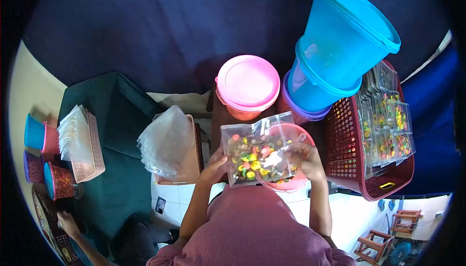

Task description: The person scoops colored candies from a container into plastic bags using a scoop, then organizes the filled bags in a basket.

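Observation:
A clear plastic bag [252, 156] holding small round pieces in yellow, green, red and brown is held up in front of my chest. My left hand [214, 167] is closed on its left edge, thumb at the front. My right hand [307, 161] grips the right edge, its fingers partly behind the plastic. Behind and below the bag stands an open pink tub [294, 184], with similar pieces inside and a pale handle at its rim. The bag hides much of this tub.
A pink lidded tub [248, 82] stands ahead, beside stacked blue tubs [335, 47] on a purple one [303, 115]. At right, a maroon basket [343, 144] holds several filled bags. Empty bags [167, 139] fill a basket at left. Another person's hand [68, 223] shows lower left.

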{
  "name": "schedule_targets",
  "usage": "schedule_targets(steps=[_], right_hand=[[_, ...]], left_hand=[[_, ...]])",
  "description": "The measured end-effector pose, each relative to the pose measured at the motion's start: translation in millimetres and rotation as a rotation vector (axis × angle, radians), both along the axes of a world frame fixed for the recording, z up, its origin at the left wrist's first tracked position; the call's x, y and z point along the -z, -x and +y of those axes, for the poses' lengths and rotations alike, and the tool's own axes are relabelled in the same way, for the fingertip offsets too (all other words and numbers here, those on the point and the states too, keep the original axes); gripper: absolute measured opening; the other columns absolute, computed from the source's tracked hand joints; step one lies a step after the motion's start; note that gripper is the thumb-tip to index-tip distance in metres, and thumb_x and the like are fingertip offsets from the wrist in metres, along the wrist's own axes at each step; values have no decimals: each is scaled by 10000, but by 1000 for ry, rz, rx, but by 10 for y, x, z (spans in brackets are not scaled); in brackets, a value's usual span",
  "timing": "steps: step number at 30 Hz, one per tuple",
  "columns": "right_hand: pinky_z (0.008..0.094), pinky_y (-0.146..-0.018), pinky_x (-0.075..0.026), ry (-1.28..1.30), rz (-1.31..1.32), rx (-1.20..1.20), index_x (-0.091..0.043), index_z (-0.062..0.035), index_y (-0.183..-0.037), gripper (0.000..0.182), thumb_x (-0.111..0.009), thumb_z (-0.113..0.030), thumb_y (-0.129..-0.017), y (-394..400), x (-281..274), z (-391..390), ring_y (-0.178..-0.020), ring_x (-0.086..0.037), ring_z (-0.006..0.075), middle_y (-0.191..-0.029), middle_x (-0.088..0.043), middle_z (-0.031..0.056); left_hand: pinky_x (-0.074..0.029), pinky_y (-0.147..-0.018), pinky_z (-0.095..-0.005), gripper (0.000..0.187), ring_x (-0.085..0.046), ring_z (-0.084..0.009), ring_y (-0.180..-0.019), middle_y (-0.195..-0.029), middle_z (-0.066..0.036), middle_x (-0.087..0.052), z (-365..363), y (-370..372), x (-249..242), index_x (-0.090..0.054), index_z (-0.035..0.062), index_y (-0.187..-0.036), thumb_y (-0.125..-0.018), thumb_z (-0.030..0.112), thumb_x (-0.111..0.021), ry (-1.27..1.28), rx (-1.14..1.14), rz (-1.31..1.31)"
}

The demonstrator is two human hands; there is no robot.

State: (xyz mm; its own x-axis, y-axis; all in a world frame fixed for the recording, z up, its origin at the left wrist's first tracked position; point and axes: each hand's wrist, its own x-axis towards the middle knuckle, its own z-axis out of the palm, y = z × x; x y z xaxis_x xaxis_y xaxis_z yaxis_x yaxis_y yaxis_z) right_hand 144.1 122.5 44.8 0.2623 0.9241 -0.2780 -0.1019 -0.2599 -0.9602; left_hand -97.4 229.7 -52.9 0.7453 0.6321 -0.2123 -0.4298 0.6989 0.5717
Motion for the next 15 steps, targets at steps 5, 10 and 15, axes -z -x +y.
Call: schedule_targets(steps=[5,10,15], right_hand=[[184,-559,-403,-107,13,106,-549,13,-869,132,-543,7,-737,42,22,-41,-619,-508,68,-711,-566,18],[205,-542,-399,-170,-204,170,-531,23,-857,113,-500,25,-748,161,247,-55,-608,-511,76,-716,-563,44],[201,-547,-396,-125,-70,202,-512,27,-878,132,-501,41,-748,218,195,-135,-618,-482,59,-748,-541,26]], left_hand=[[-472,-674,-312,348,-518,-163,-837,-938,-97,-521,109,224,-184,-387,44,-1053,-750,86,-552,-279,-42,484],[-468,-634,-275,369,-518,-151,-742,-908,-85,-500,134,246,-336,-398,22,-1065,-734,58,-558,-243,-127,585],[-484,-713,-341,412,-520,-184,-894,-989,-106,-482,208,348,-236,-367,30,-1136,-756,44,-528,-201,87,207]])
